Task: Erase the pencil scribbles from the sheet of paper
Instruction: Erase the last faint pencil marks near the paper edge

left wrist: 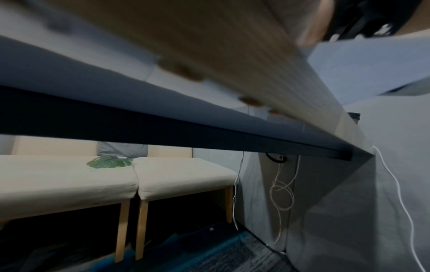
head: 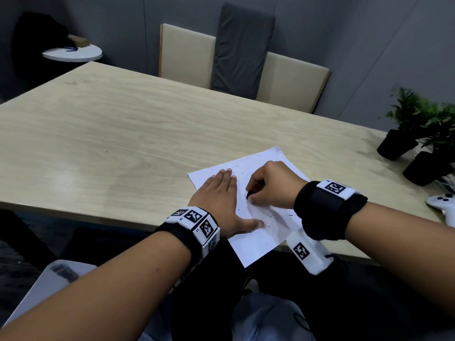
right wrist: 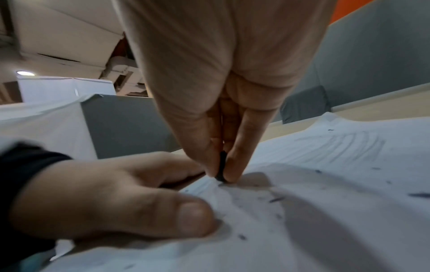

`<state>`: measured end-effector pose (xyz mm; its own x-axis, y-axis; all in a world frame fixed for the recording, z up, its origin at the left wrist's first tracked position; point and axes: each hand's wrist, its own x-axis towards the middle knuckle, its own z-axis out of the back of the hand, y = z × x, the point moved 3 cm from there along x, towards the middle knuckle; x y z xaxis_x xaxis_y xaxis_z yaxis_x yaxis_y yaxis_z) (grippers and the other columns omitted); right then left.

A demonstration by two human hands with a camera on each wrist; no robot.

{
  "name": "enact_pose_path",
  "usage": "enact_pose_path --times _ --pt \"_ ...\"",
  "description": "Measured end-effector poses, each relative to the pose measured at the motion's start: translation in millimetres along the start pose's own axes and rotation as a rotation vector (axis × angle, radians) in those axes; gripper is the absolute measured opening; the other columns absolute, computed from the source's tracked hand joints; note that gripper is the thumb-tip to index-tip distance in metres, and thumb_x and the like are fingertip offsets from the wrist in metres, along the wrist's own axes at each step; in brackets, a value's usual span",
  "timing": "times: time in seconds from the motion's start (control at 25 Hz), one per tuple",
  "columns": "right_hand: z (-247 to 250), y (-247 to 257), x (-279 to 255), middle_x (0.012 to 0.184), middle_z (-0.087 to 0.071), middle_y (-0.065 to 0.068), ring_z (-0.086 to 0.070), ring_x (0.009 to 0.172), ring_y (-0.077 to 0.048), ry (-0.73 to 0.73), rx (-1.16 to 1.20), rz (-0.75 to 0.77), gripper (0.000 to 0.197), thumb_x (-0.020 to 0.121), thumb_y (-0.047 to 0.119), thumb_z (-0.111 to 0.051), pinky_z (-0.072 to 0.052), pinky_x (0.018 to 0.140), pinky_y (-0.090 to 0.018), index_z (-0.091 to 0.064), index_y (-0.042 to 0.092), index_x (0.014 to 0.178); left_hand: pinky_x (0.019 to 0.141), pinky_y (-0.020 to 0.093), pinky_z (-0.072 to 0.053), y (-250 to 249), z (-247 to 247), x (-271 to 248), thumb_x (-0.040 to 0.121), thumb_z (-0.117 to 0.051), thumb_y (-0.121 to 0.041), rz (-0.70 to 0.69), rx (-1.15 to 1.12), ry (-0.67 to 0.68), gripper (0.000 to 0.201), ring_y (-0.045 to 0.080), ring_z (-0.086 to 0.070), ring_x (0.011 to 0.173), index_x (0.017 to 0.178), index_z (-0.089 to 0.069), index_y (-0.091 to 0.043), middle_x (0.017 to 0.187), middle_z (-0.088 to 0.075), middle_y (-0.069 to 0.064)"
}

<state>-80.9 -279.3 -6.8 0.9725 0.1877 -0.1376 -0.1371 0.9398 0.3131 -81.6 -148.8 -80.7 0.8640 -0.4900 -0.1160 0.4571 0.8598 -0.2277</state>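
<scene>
A white sheet of paper (head: 261,232) lies at the near edge of the wooden table (head: 123,134), one corner hanging over it. Faint pencil scribbles (right wrist: 344,147) and dark eraser crumbs (right wrist: 275,199) mark the paper (right wrist: 325,211). My left hand (head: 221,203) lies flat on the sheet's left side, fingers straight, thumb spread. In the right wrist view that left hand (right wrist: 111,198) presses the paper, which wrinkles beside it. My right hand (head: 268,188) pinches a small black eraser (head: 249,194) between thumb and fingers, its tip (right wrist: 220,174) down on the paper.
Two potted plants in black pots (head: 398,146) stand at the table's right end, with a white game controller (head: 440,203) near the edge. Beige chairs (head: 187,55) with a grey cushion (head: 242,45) stand behind the table. A small round white table (head: 73,52) is far left.
</scene>
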Motion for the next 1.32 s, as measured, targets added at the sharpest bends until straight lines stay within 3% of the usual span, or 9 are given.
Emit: enact_pose_path --times 0.08,0.24,0.44,0.6,0.76,0.96,1.12,1.24,1.32 --pt "-4.0 7.1 -3.8 0.077 -0.068 0.012 -0.061 0.075 -0.003 0.069 -0.005 0.038 0.007 0.075 0.015 -0.070 -0.047 0.068 -0.016 -0.071 0.020 0.078 0.122 0.035 0.005 0.4 1.1 0.2 0.070 -0.033 -0.093 -0.001 -0.007 -0.011 0.128 0.017 0.014 0.150 0.155 0.006 -0.007 0.164 0.014 0.007" --pt "2.3 -2.9 10.0 0.074 -0.064 0.013 -0.059 0.076 -0.005 -0.058 -0.003 -0.037 0.009 0.077 0.013 -0.068 -0.038 0.061 -0.011 -0.072 0.021 0.078 0.122 0.036 0.006 -0.1 1.2 -2.0 0.067 -0.032 -0.095 0.032 0.003 -0.009 0.131 0.018 0.015 0.150 0.155 0.007 -0.006 0.163 0.014 0.007" --pt "-4.1 6.4 8.8 0.069 -0.064 0.017 -0.059 0.068 0.000 0.041 0.003 0.029 0.006 0.075 0.014 -0.071 -0.043 0.063 -0.014 -0.072 0.021 0.076 0.121 0.035 0.007 1.1 3.4 -4.2 0.064 -0.031 -0.097 0.052 -0.011 -0.031 0.134 0.019 0.013 0.150 0.156 0.005 -0.006 0.164 0.012 0.008" --pt "5.2 -2.3 21.6 0.070 -0.062 0.014 -0.057 0.071 -0.004 -0.067 -0.019 -0.040 0.008 0.078 0.011 -0.067 -0.041 0.064 -0.014 -0.072 0.017 0.080 0.121 0.035 0.007 0.1 3.5 -4.7 0.065 -0.032 -0.096 0.059 -0.010 -0.014 0.132 0.018 0.015 0.150 0.156 0.007 -0.007 0.163 0.014 0.007" --pt "-1.2 6.9 16.7 0.070 -0.064 0.016 -0.059 0.069 0.000 0.056 -0.030 0.042 0.008 0.075 0.014 -0.069 -0.042 0.061 -0.013 -0.070 0.022 0.075 0.120 0.034 0.008 1.5 4.0 -3.9 0.063 -0.032 -0.097 0.051 -0.023 -0.017 0.134 0.018 0.015 0.150 0.156 0.007 -0.007 0.163 0.014 0.006" --pt "6.1 1.8 27.3 0.070 -0.066 0.009 -0.063 0.072 -0.009 -0.043 -0.023 -0.027 0.008 0.076 0.010 -0.066 -0.051 0.066 -0.021 -0.073 0.015 0.078 0.121 0.035 0.007 1.1 3.7 -4.3 0.064 -0.033 -0.096 0.055 -0.024 -0.021 0.134 0.018 0.015 0.150 0.156 0.006 -0.007 0.164 0.013 0.006" --pt "-1.1 8.7 23.0 0.073 -0.070 0.010 -0.063 0.073 -0.004 0.064 -0.021 0.032 0.007 0.074 0.014 -0.071 -0.052 0.067 -0.018 -0.074 0.017 0.080 0.121 0.035 0.007 1.9 3.4 -2.9 0.062 -0.032 -0.097 0.047 -0.021 -0.031 0.135 0.019 0.014 0.150 0.156 0.005 -0.006 0.164 0.012 0.007" --pt "5.2 0.1 32.3 0.073 -0.068 0.007 -0.064 0.074 -0.010 -0.057 -0.007 -0.039 0.007 0.076 0.011 -0.068 -0.048 0.063 -0.018 -0.073 0.017 0.077 0.121 0.036 0.007 0.6 3.0 -3.6 0.064 -0.033 -0.096 0.054 -0.024 -0.022 0.134 0.018 0.014 0.150 0.156 0.005 -0.007 0.164 0.013 0.007" --pt "4.4 0.3 33.5 0.072 -0.068 0.007 -0.065 0.072 -0.010 -0.052 0.009 -0.044 0.009 0.075 0.009 -0.067 -0.050 0.061 -0.018 -0.073 0.016 0.076 0.122 0.036 0.007 0.7 3.5 -4.1 0.063 -0.033 -0.097 0.055 -0.022 -0.021 0.135 0.019 0.014 0.150 0.156 0.005 -0.007 0.164 0.012 0.008"
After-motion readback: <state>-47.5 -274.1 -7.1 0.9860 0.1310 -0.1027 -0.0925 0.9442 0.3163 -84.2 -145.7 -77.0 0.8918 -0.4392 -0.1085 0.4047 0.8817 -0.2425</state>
